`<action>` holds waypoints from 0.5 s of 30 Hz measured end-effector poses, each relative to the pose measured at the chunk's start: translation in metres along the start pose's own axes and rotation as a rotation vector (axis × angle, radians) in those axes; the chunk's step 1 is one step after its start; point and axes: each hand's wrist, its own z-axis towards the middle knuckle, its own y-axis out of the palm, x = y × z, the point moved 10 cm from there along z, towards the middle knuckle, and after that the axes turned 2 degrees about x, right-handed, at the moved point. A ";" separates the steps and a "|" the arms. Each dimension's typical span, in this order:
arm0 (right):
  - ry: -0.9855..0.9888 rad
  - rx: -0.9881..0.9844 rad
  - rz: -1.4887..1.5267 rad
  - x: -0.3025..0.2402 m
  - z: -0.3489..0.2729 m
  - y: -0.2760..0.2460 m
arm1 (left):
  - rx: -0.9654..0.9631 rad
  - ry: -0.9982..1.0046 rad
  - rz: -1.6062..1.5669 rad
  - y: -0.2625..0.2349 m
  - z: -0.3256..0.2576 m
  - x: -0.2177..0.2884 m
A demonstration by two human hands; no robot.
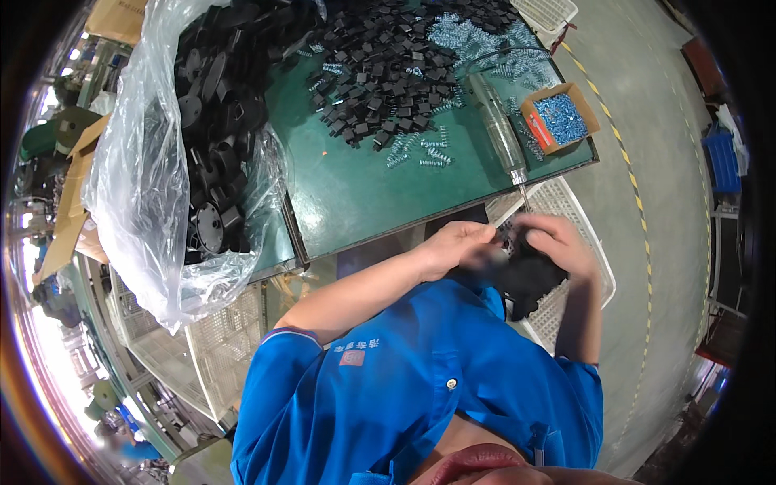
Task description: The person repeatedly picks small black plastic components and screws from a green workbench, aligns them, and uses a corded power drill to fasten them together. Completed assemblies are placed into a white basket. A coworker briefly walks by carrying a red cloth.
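Note:
Just off the table's near edge, both my hands are in front of my blue shirt, around a black plastic part (527,279). My left hand (454,249) has its thumb and fingers pinched together at the part's left side. Blur hides what its fingertips hold. My right hand (559,244) curls its fingers closed on the part's upper right. Above the hands, a clear-bodied power screwdriver (495,121) points its bit toward them over the table edge. To its right sits an open carton of small bluish screws (559,120).
Small black blocks (388,81) lie heaped on the green table (347,194), with loose springs (435,153) beside them and more springs (477,40) behind. A plastic bag (137,186) of black round parts (212,226) stands left. A white crate (586,234) is below the table's right side.

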 end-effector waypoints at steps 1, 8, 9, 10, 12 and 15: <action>0.044 -0.007 -0.224 0.004 -0.019 -0.013 | -0.020 0.073 0.140 -0.005 -0.003 0.011; 0.187 0.444 -0.997 0.006 -0.045 -0.078 | 0.754 1.036 1.437 -0.064 -0.066 0.152; 0.220 0.486 -0.943 -0.015 -0.020 -0.090 | 0.765 0.994 1.503 -0.068 -0.058 0.153; 0.067 0.624 -1.013 -0.041 -0.002 -0.102 | 0.771 0.959 1.567 -0.069 -0.051 0.154; -0.072 0.777 -1.139 -0.065 0.038 -0.129 | 0.742 0.902 1.699 -0.066 -0.039 0.148; 0.127 0.575 -1.317 -0.013 0.091 -0.166 | 0.696 0.962 1.768 -0.060 -0.050 0.144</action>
